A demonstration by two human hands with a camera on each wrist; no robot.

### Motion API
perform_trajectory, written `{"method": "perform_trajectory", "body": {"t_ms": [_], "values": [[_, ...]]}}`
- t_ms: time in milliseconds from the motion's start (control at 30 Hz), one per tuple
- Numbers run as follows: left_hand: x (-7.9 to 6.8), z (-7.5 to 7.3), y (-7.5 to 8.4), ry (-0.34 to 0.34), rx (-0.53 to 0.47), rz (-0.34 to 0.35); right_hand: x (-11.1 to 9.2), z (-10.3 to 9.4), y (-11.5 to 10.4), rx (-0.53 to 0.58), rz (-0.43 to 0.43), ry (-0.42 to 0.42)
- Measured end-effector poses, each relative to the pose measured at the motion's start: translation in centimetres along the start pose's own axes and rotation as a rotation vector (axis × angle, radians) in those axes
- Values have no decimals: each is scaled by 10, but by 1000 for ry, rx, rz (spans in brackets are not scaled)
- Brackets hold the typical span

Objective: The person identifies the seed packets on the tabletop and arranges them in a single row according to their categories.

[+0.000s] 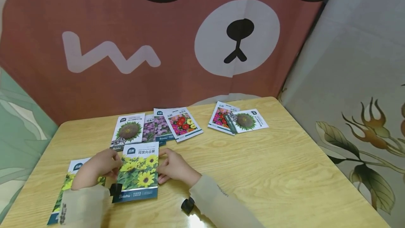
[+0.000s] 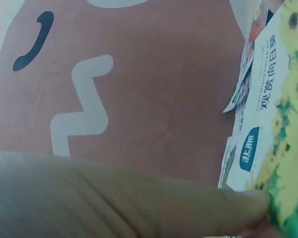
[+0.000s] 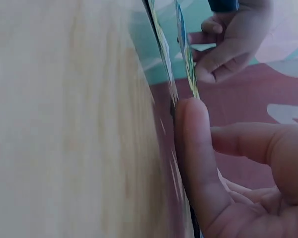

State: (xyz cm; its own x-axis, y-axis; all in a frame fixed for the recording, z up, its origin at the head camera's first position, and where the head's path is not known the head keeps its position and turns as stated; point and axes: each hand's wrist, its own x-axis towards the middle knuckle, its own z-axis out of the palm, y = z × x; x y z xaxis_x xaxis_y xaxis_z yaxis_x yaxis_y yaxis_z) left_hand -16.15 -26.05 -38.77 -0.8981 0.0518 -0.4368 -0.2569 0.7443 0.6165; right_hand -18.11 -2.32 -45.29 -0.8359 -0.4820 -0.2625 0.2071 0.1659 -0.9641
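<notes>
A seed packet printed with yellow sunflowers stands between my two hands, its face toward the head camera. My left hand pinches its left edge. On the opposite edge, my right hand holds it with curled fingers. Close up in the left wrist view, a finger lies along the face of the packet. The right wrist view shows the packet edge-on, apart from another flat edge nearer the table. A second yellow-flower packet lies on the table, partly hidden under my left forearm.
Along the back of the wooden table lie a brown-centred sunflower packet, overlapping purple-flower packets and a red-and-yellow flower packet. Farther right, another sunflower packet overlaps a pink-flower packet. A bear-print cloth hangs behind.
</notes>
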Motion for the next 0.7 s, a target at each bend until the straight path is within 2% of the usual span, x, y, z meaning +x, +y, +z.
{"method": "perform_trajectory", "body": {"t_ms": [233, 367, 533, 700], "values": [[-1, -7, -11, -14, 31, -51, 0, 18, 3, 38, 24, -24], [2, -14, -14, -19, 47, -109, 2, 27, 0, 9, 17, -28], [-1, -21, -15, -19, 65, -131, 4, 37, -5, -34, -1, -27], [-5, -25, -18, -16, 37, -209, 6, 46, -2, -40, 1, -43]]}}
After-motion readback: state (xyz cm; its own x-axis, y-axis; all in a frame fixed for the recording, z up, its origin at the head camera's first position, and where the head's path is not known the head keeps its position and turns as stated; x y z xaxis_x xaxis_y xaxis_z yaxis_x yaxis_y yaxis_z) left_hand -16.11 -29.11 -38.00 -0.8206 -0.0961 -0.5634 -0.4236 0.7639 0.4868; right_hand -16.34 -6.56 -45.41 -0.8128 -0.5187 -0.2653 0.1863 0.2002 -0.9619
